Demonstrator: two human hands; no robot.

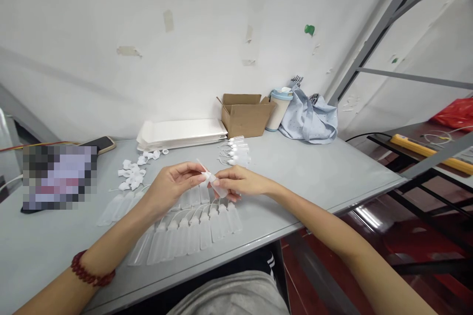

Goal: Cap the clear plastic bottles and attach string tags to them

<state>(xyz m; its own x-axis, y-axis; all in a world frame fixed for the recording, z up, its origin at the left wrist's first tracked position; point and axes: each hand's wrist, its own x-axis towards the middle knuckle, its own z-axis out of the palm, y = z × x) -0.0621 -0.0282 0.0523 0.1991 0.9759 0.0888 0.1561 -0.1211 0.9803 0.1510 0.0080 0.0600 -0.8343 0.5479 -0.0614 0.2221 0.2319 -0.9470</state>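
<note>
My right hand [236,182] is closed around a small translucent squeeze bottle [220,190], its neck tilted up and to the left. With thumb and fingers, my left hand [181,179] pinches a small white piece [207,175] at the bottle's neck; a thin tube tip sticks up beside it. Under both hands lie rows of similar squeeze bottles [194,236] with thin curved tubes, partly hidden by my left forearm. Several loose white pieces [131,174] are heaped left of my left hand. Beyond my right hand is another small group of capped bottles [238,152].
Flat white cartons [185,131] lie stacked against the wall. Beside them stand an open cardboard box [247,120], a lidded cup [279,110] and a light blue cloth bag [310,118]. A phone [105,144] and a blurred-out item are at left. The table's front edge [258,246] runs close to me.
</note>
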